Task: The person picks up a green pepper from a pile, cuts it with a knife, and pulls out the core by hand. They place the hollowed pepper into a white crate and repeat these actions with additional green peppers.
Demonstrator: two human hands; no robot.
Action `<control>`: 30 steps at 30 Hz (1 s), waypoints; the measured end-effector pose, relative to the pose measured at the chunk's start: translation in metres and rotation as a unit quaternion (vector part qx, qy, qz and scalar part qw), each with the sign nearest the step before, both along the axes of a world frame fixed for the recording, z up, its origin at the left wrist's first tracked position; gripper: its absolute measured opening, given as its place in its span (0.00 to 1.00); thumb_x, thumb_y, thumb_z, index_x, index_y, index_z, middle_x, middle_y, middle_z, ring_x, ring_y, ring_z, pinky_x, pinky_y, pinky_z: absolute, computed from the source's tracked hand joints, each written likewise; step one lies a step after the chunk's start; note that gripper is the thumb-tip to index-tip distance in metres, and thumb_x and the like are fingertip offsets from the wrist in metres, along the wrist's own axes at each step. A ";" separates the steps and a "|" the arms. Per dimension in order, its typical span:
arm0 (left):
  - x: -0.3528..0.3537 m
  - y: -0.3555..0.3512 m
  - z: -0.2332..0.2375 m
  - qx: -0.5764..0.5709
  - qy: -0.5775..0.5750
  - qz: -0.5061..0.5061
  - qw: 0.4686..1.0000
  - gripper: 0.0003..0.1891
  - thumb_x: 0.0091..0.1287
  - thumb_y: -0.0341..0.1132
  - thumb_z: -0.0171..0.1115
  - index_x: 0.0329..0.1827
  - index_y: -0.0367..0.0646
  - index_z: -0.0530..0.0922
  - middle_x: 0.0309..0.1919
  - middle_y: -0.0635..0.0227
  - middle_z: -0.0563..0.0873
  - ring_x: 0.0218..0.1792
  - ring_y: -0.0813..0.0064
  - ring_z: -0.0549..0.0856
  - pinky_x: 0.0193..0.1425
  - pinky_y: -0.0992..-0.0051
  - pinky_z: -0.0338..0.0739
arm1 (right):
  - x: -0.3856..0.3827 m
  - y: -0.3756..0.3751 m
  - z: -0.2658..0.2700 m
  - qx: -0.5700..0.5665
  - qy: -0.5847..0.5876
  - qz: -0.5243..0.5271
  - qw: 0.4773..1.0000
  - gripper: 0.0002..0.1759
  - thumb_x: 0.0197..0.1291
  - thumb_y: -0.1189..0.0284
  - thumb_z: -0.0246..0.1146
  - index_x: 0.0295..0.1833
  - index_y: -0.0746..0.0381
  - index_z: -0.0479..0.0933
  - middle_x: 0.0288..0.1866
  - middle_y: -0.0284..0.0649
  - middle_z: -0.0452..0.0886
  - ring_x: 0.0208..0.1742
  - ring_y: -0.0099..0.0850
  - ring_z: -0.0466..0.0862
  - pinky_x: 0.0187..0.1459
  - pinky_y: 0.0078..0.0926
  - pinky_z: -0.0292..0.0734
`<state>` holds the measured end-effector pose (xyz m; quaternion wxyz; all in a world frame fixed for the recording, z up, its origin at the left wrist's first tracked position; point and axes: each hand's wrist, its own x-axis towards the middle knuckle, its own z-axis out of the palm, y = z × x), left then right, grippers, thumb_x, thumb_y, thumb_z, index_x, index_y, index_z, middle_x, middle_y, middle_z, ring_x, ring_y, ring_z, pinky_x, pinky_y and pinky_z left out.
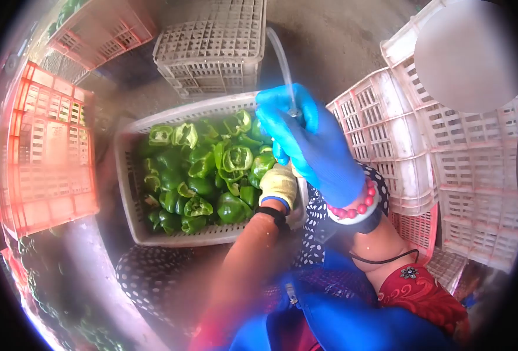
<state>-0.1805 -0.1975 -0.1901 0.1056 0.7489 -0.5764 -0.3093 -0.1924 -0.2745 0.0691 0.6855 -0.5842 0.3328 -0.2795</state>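
Note:
My right hand (pixel 311 137), in a blue rubber glove, has its fingers curled round the end of a clear hose (pixel 281 58). A small dark fitting shows where the hose enters the grip. Just below it, my left hand (pixel 279 187) wears a pale yellow glove and looks closed; its fingertips and anything in them are hidden behind the blue glove. Both hands are over the right end of a light plastic crate (pixel 177 241). Green bell peppers (pixel 233 207) fill this crate, and several are cut open, with pale insides showing.
Pale stacked crates (pixel 382 134) rise close on the right. An upturned grey crate (pixel 209 47) stands beyond the pepper crate, with an orange-pink crate (pixel 51 152) at the left. Another reddish crate (pixel 104 32) lies at the far left. Dotted fabric (pixel 145 278) covers my lap.

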 end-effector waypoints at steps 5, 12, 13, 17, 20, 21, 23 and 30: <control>0.008 0.004 0.018 -0.026 0.031 -0.012 0.999 0.24 0.67 0.33 0.61 0.68 0.46 0.75 0.48 0.53 0.90 0.47 0.50 0.91 0.49 0.58 0.85 | 0.009 -0.003 -0.015 -0.023 -0.020 -0.021 0.999 0.10 0.71 0.64 0.68 0.46 0.60 0.82 0.26 0.23 0.77 0.25 0.11 0.72 0.26 0.15 0.68; 0.065 0.051 0.073 -0.029 0.092 0.252 0.963 0.23 0.73 0.52 0.63 0.63 0.47 0.81 0.47 0.47 0.90 0.45 0.48 0.90 0.52 0.58 0.83 | -0.002 -0.010 -0.009 -0.015 -0.042 -0.012 0.999 0.12 0.72 0.61 0.68 0.50 0.58 0.80 0.31 0.25 0.79 0.25 0.12 0.72 0.24 0.14 0.68; 0.068 0.043 0.064 0.001 0.162 0.267 0.950 0.24 0.68 0.50 0.70 0.55 0.38 0.80 0.38 0.49 0.90 0.37 0.50 0.90 0.44 0.57 0.83 | -0.001 -0.011 -0.007 -0.008 -0.043 -0.013 0.999 0.12 0.72 0.61 0.68 0.49 0.58 0.80 0.31 0.25 0.79 0.25 0.11 0.72 0.24 0.14 0.68; 0.053 0.026 0.067 0.076 0.418 0.421 0.801 0.29 0.63 0.47 0.77 0.61 0.37 0.78 0.40 0.62 0.89 0.40 0.68 0.87 0.47 0.72 0.83 | 0.000 -0.006 0.000 0.021 -0.037 -0.022 0.999 0.10 0.72 0.63 0.68 0.47 0.59 0.80 0.29 0.25 0.78 0.24 0.11 0.72 0.24 0.13 0.68; 0.045 0.029 0.035 -0.082 0.477 0.386 0.785 0.32 0.60 0.45 0.80 0.59 0.33 0.77 0.45 0.58 0.89 0.43 0.66 0.88 0.48 0.70 0.84 | -0.001 -0.008 -0.002 0.019 -0.030 -0.020 0.999 0.10 0.71 0.64 0.68 0.47 0.59 0.80 0.29 0.25 0.77 0.24 0.11 0.72 0.24 0.13 0.68; 0.043 0.027 0.036 -0.089 0.427 0.391 0.810 0.35 0.56 0.43 0.82 0.60 0.32 0.76 0.49 0.55 0.88 0.46 0.64 0.88 0.51 0.68 0.84 | 0.000 -0.009 -0.003 0.014 -0.027 -0.018 0.999 0.10 0.71 0.65 0.68 0.47 0.59 0.80 0.29 0.25 0.77 0.24 0.11 0.72 0.24 0.13 0.68; 0.033 0.023 0.039 -0.082 0.394 0.400 0.823 0.31 0.57 0.32 0.78 0.60 0.34 0.72 0.47 0.57 0.86 0.45 0.66 0.87 0.50 0.68 0.84 | 0.001 -0.010 -0.003 0.021 -0.037 -0.017 0.999 0.09 0.71 0.65 0.69 0.46 0.59 0.81 0.29 0.25 0.77 0.24 0.11 0.71 0.23 0.14 0.67; 0.048 0.034 0.091 -0.124 0.561 0.415 0.705 0.20 0.68 0.27 0.71 0.58 0.35 0.72 0.46 0.60 0.85 0.46 0.68 0.87 0.52 0.65 0.85 | 0.009 -0.007 -0.008 0.017 -0.050 0.000 0.999 0.08 0.71 0.66 0.68 0.47 0.58 0.81 0.29 0.24 0.77 0.23 0.11 0.71 0.22 0.14 0.66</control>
